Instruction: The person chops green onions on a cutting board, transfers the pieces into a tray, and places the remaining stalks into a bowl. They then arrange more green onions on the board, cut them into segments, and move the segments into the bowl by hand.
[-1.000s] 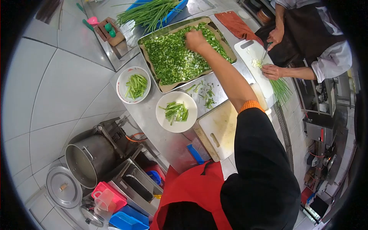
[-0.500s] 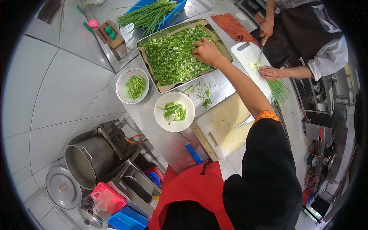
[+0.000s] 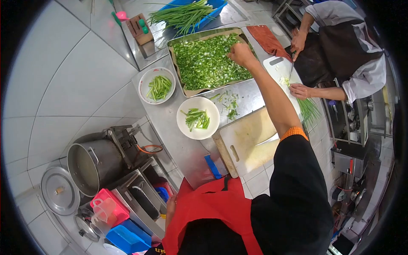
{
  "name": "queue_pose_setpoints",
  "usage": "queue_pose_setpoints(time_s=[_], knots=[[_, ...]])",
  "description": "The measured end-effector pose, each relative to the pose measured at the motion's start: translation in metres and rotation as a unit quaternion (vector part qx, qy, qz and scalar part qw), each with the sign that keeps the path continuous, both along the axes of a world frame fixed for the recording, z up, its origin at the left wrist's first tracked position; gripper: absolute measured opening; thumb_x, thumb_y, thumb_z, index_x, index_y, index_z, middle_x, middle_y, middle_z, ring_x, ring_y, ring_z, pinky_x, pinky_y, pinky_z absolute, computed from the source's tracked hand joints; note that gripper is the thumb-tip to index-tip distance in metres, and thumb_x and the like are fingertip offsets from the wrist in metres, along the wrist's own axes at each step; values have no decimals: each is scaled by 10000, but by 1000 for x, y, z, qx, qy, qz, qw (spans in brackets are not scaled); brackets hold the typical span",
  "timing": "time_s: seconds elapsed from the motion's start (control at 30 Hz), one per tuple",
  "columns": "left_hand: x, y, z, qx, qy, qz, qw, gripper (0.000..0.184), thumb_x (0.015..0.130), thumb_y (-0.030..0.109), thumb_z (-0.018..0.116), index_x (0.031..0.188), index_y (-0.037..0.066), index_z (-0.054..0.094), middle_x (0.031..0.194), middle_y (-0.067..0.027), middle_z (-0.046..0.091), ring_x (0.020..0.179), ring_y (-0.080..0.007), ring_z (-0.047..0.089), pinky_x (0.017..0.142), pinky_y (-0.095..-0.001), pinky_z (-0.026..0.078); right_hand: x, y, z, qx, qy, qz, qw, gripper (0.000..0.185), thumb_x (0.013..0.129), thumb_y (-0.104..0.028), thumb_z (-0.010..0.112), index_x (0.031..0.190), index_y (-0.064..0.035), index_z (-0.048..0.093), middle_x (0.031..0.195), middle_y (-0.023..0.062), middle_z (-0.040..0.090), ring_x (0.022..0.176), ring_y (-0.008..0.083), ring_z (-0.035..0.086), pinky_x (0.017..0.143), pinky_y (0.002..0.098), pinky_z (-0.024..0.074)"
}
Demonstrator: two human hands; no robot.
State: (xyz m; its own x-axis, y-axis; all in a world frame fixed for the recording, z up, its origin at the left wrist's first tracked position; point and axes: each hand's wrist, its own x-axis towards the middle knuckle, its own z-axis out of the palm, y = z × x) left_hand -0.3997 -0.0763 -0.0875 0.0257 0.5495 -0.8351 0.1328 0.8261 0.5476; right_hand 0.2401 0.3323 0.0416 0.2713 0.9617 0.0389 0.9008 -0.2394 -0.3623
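My right hand [image 3: 241, 55] is over the right part of a metal tray [image 3: 213, 31] lined with brown paper. Its fingers are curled together at the chopped scallions [image 3: 208, 63] spread in the tray; whether they pinch any is hidden. My left hand [image 3: 171, 205] hangs low beside my red apron, partly covered, its fingers unclear. In front of the tray stand a white bowl [image 3: 187, 129] and a patterned bowl [image 3: 145, 85], each with cut green stalks. Loose green bits [image 3: 231, 106] lie on the steel table.
A knife [image 3: 268, 140] lies on the cutting board [image 3: 244, 146] near me. At the right, a co-worker's hands [image 3: 300, 91] hold and cut scallions on a white board [image 3: 278, 68]. Whole scallions [image 3: 182, 18] fill a blue basin behind. A large pot [image 3: 91, 165] stands lower left.
My right hand has lifted slightly and its fingers have drawn together at the tray's right side. My left hand has come into view low beside the apron. The view has shifted a little.
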Motion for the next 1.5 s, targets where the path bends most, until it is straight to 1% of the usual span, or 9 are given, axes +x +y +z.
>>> queue_pose_setpoints(time_s=[0.07, 0.27, 0.43, 0.53, 0.8, 0.93, 1.07, 1.27, 1.5], knots=[[-5, -6, -18, -54, 28, 62, 996, 248, 969, 267, 602, 1054, 41, 656, 977, -32, 677, 898, -134, 616, 834, -271, 484, -18, 1, 17, -184, -25, -55, 981, 238, 774, -97, 699, 1007, -68, 736, 1013, 238, 705, 958, 393, 686, 868, 453, 546], [-79, -96, -159, 13, 74, -78, 994, 271, 1003, 265, 576, 1092, 21, 656, 1027, -50, 679, 929, -150, 619, 865, -294, 488, -42, 30, -21, -3, 16, 163, 986, 324, 754, -58, 676, 1073, -72, 726, 1026, 211, 690, 984, 379, 664, 913, 430, 530], [-68, -93, -114, 33, 46, -26, 998, 234, 1026, 235, 535, 1079, 36, 646, 983, -57, 670, 900, -142, 612, 807, -293, 499, -71, 50, -33, -53, -20, 100, 993, 353, 817, -74, 644, 1150, -151, 736, 1231, 179, 616, 1136, 392, 594, 988, 462, 507], [-12, -25, 16, 24, 57, -13, 998, 211, 1026, 238, 531, 1029, 52, 631, 867, -29, 631, 784, -116, 587, 699, -266, 483, -61, 59, -46, -36, -31, 93, 995, 310, 819, -67, 627, 1094, -129, 756, 1140, 172, 677, 1053, 386, 639, 933, 456, 532], [-13, -28, -26, -37, 16, 58, 998, 179, 997, 278, 586, 972, 103, 615, 687, 58, 519, 566, -51, 462, 485, -223, 381, -18, 45, -17, -18, 408, -25, 913, 169, 874, -138, 673, 881, 0, 769, 776, 69, 732, 698, 130, 653, 639, 309, 539], [9, 11, 7, -107, 98, -2, 989, 200, 987, 290, 581, 946, 99, 622, 678, 62, 512, 557, -45, 450, 469, -221, 367, -20, 19, 10, -33, -46, 15, 998, 222, 821, -192, 637, 948, -71, 772, 868, 181, 738, 827, 302, 728, 798, 393, 562], [12, 26, 5, -82, 47, 68, 993, 236, 988, 270, 562, 861, 72, 584, 671, -2, 579, 492, -87, 511, 450, -230, 397, -8, 7, 2, -40, -80, 32, 995, 223, 816, -193, 620, 918, -51, 758, 884, 226, 714, 887, 412, 692, 844, 457, 545], [13, 56, 25, -75, 1, 0, 997, 245, 998, 276, 536, 877, 70, 587, 789, -47, 636, 683, -145, 614, 571, -263, 470, -56, -35, 42, -75, -108, -17, 991, 251, 896, -212, 608, 877, 15, 712, 883, 276, 693, 859, 478, 669, 793, 535, 536], [52, 106, 61, 111, -17, -48, 993, 105, 942, 37, 545, 1046, 49, 552, 953, -53, 662, 868, -142, 632, 783, -277, 470, -162, -118, 45, -43, 153, 275, 948, 396, 707, 125, 598, 1077, -7, 647, 1210, 218, 630, 1146, 366, 602, 974, 420, 492]])
